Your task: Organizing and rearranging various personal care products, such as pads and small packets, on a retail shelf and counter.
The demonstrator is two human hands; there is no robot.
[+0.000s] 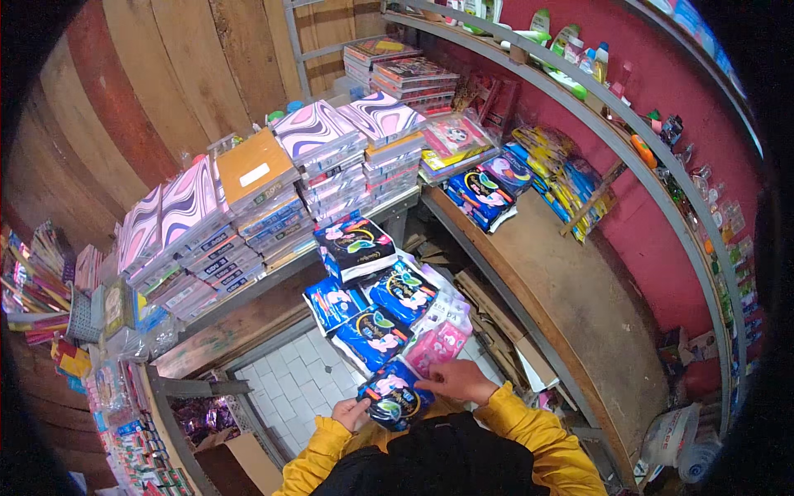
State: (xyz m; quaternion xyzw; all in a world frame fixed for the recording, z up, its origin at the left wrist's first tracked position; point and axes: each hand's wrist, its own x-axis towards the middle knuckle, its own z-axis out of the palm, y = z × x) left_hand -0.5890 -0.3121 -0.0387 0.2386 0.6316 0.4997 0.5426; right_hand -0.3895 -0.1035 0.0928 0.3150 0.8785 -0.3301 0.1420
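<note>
Between my two hands is a dark blue pack of sanitary pads [397, 397], held close to my body. My left hand [351, 414] grips its left edge with the thumb on top. My right hand [458, 379] bends over its upper right side, fingertips on or just above the wrapper. Just beyond lie more blue pad packs [375, 338], a pink pack [439, 347] and a pale pack [456, 310], loosely piled. A black-and-blue pack [355, 245] rests at the pile's far end. What supports the pile is hidden.
Stacked notebooks [192, 204] line the left shelf. On the wooden shelf [552, 273] at right sit more pad packs [481, 192] and yellow packets [552, 155]. Bottles stand along the curved upper shelf [620, 80]. Below are white floor tiles [279, 372] and a cardboard box [245, 462].
</note>
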